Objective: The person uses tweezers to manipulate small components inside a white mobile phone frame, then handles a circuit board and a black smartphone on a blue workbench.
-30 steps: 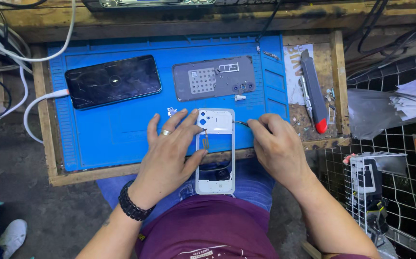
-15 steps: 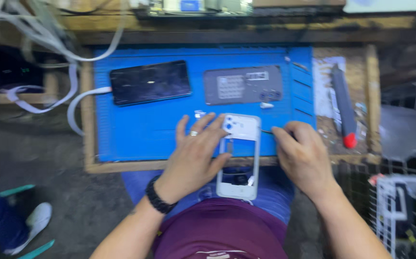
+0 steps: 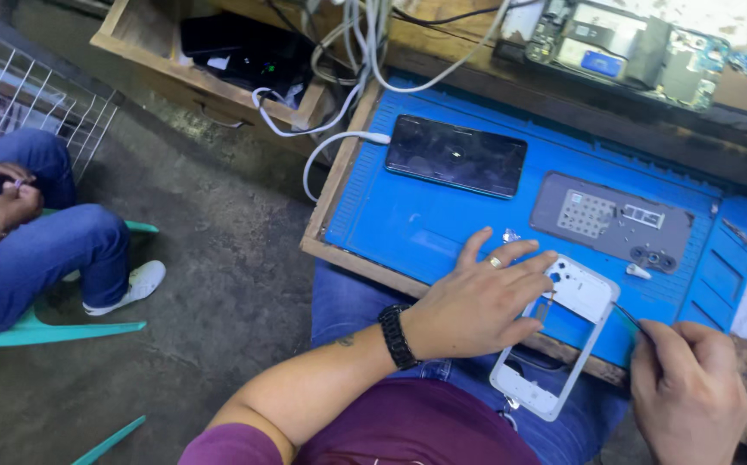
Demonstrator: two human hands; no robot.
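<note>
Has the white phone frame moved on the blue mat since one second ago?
No. The white phone frame still overhangs the near edge of the blue mat, below the grey back cover; only the camera turned.

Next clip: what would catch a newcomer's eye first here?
The bright blue repair mat on the wooden bench, with a dark phone lying on it. At its near edge the left hand presses on a white phone frame, while the right hand holds thin tweezers beside it.
</note>
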